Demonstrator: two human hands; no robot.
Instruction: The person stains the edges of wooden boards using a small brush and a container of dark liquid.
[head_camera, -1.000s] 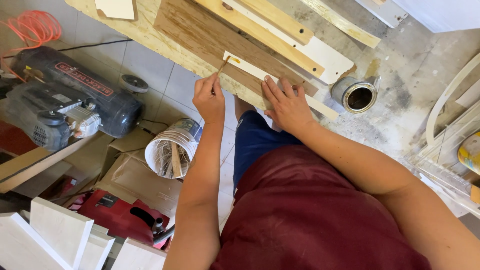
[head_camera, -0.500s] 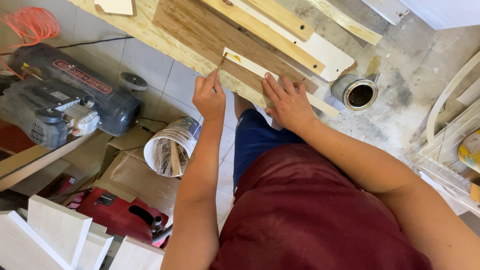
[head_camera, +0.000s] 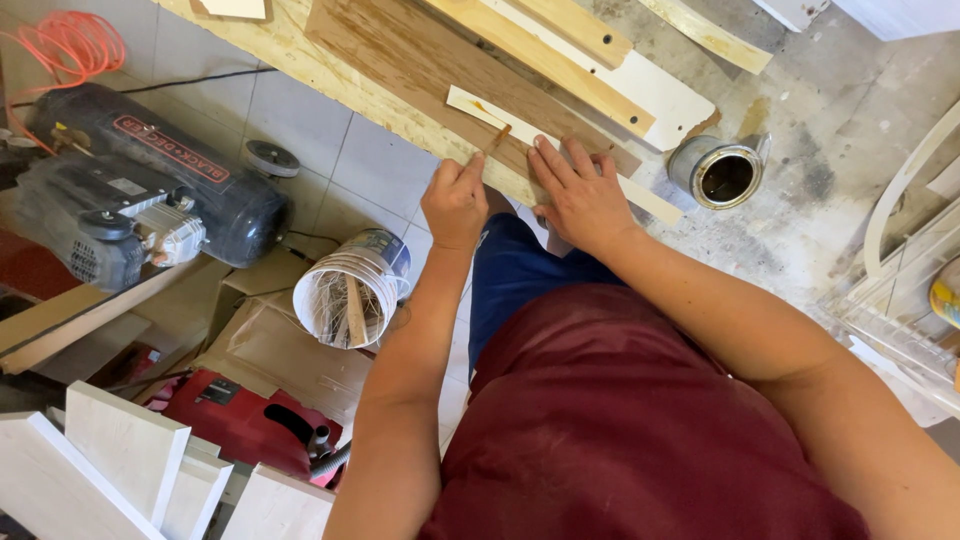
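up front, the left hand (head_camera: 455, 203) pinches a thin brush (head_camera: 497, 139) in closed fingers, its tip on the pale strip (head_camera: 490, 112), just beside the right hand's (head_camera: 580, 197) spread, flat fingers.

The left hand (head_camera: 455, 205) closes over the lower end of a thin stick (head_camera: 497, 138), so the grip is not clear. The right hand (head_camera: 578, 195) covers part of the pale strip (head_camera: 520, 125). The plywood board (head_camera: 330, 75) is cut by the top edge. The inside of the metal can (head_camera: 722, 172) is too dark to tell
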